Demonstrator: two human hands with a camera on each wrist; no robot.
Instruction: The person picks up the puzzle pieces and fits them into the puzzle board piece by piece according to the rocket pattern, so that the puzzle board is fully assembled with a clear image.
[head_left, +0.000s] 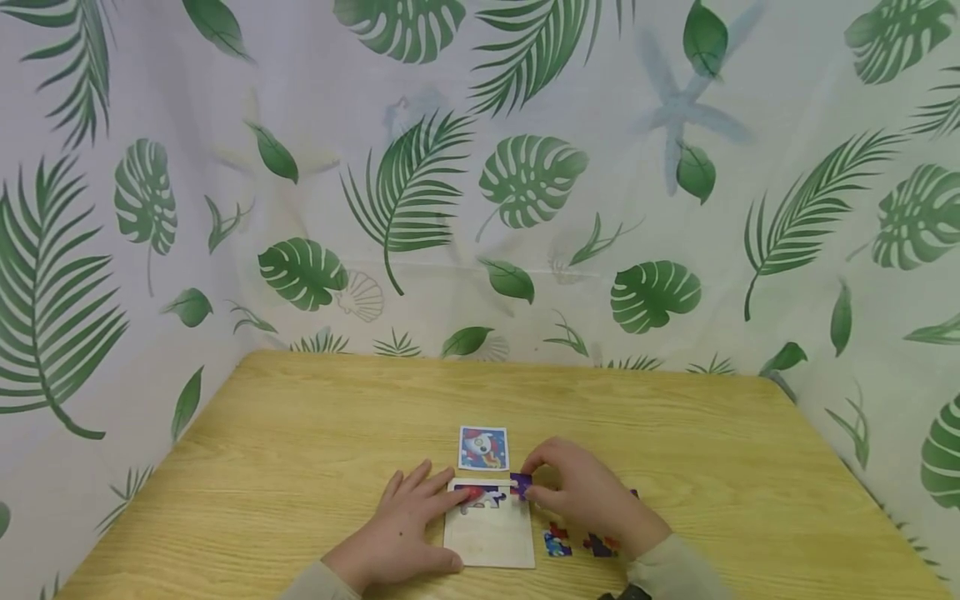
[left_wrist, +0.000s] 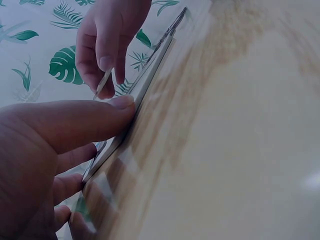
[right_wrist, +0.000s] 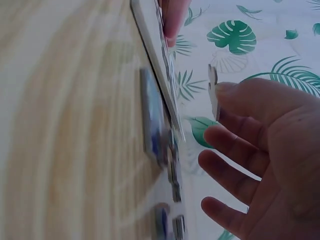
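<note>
A pale puzzle board (head_left: 491, 540) lies on the table, a few joined picture pieces (head_left: 491, 498) in its upper left part. My left hand (head_left: 405, 521) rests with spread fingers on the board's left side, index finger on those pieces and thumb by the front edge. Between thumb and index finger, my right hand (head_left: 581, 492) pinches a purple puzzle piece (head_left: 519, 485) over the board's top right corner. In the right wrist view this puzzle piece (right_wrist: 214, 95) is seen edge-on, raised off the board (right_wrist: 152, 45), the other fingers loosely bent.
A small picture card (head_left: 483, 448) with a white rocket-like figure lies just beyond the board. To the board's right are loose blue and red pieces (head_left: 557, 545) and dark pieces (head_left: 597, 546), partly beside the right wrist. A leaf-print curtain (head_left: 525, 275) surrounds the wooden table (head_left: 315, 425).
</note>
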